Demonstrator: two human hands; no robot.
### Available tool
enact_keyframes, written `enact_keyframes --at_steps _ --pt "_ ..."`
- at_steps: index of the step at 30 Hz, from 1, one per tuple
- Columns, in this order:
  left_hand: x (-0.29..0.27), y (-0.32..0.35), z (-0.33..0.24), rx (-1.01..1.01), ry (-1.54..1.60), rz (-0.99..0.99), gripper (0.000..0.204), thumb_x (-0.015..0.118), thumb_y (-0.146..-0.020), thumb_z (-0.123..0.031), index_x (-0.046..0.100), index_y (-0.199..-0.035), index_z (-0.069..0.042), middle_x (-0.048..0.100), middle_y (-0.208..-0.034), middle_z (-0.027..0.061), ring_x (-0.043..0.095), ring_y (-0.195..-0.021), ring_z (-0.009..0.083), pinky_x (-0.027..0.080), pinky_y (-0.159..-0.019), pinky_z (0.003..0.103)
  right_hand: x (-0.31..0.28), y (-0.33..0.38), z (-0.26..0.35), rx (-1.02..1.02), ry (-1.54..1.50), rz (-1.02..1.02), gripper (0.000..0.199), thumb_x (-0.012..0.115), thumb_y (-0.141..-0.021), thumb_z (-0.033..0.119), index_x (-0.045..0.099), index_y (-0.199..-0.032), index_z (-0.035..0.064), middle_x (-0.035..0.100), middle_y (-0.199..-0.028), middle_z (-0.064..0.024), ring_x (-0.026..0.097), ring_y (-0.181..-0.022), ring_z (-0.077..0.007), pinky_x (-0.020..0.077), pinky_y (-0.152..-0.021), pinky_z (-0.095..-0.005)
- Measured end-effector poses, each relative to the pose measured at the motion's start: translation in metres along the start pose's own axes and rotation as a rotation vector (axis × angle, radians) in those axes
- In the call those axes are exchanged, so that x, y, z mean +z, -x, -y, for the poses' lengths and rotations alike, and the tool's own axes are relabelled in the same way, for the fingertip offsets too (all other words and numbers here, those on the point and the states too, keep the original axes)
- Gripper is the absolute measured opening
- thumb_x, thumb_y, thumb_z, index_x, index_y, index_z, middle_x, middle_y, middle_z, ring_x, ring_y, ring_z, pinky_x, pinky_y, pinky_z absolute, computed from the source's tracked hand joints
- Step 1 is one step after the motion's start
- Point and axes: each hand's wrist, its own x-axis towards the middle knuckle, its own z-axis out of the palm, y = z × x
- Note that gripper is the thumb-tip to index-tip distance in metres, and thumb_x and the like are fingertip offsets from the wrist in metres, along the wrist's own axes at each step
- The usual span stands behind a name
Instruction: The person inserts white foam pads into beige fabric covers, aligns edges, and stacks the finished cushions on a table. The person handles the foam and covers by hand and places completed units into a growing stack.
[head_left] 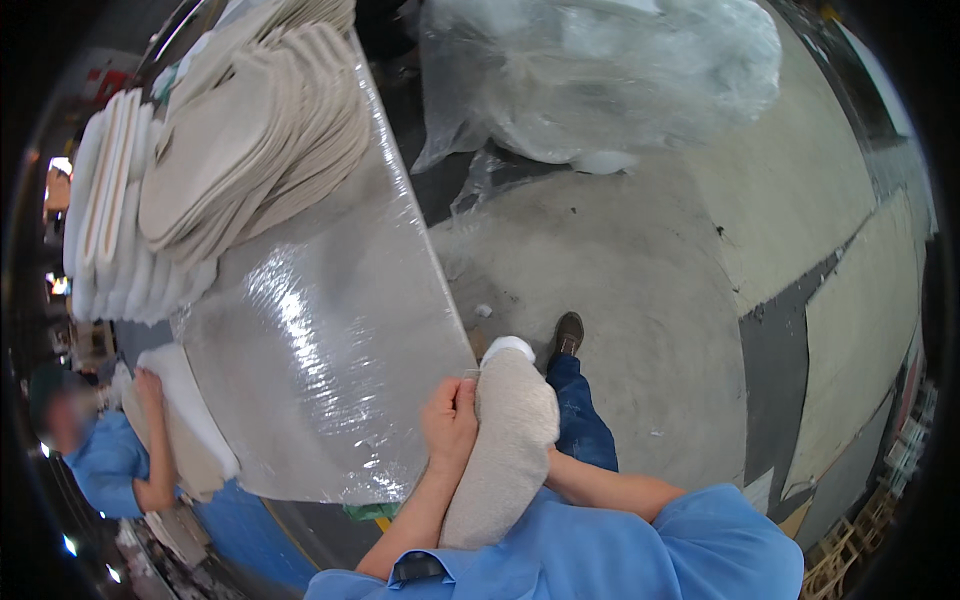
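Observation:
In front of my body hangs a long beige fabric cover, its far end rounded and its near end resting against my shirt. White padding shows at its far tip. My left hand is closed at the cover's left edge, thumb on top, pinching it. A thin pale bit sticks up by the thumb, too small to name. My right hand is at the cover's right edge; its fingers are hidden behind or inside the fabric.
A plastic-wrapped table stands left, bearing stacked beige covers and white pads. A co-worker handles a white-and-beige piece at far left. Clear plastic bags lie ahead. Flat boards cover floor at right.

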Motion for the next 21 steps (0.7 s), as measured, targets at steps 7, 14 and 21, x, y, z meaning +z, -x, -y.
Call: enact_keyframes --at_steps 7,14,21 --pt "0.02 -0.024 0.001 -0.026 -0.007 0.132 0.029 0.061 -0.109 -0.032 0.066 -0.101 -0.004 0.068 -0.086 0.0197 0.064 -0.077 0.036 0.051 -0.072 0.043 -0.038 0.002 0.018 0.122 -0.08 -0.087 0.024 0.053 -0.115 0.027 0.062 -0.106 0.0062 0.06 -0.092 0.0024 0.055 -0.085 -0.0094 0.0486 -0.08 -0.0294" --pt "0.033 -0.036 -0.002 0.048 -0.017 0.134 0.029 0.063 -0.109 -0.029 0.064 -0.098 -0.003 0.063 -0.077 0.0174 0.06 -0.07 0.0303 0.049 -0.069 0.041 -0.027 0.008 0.007 0.092 -0.092 -0.249 0.023 0.054 -0.115 0.026 0.062 -0.107 0.006 0.061 -0.092 0.0025 0.055 -0.086 -0.0093 0.0487 -0.08 -0.029" --pt "0.055 -0.047 -0.002 0.112 0.005 0.087 0.023 0.066 -0.107 -0.023 0.066 -0.095 -0.003 0.064 -0.077 0.0185 0.061 -0.066 0.0311 0.049 -0.064 0.04 -0.033 0.019 0.015 0.129 -0.088 -0.281 0.022 0.055 -0.115 0.025 0.063 -0.108 0.0058 0.061 -0.093 0.0025 0.056 -0.087 -0.0091 0.0488 -0.081 -0.0286"
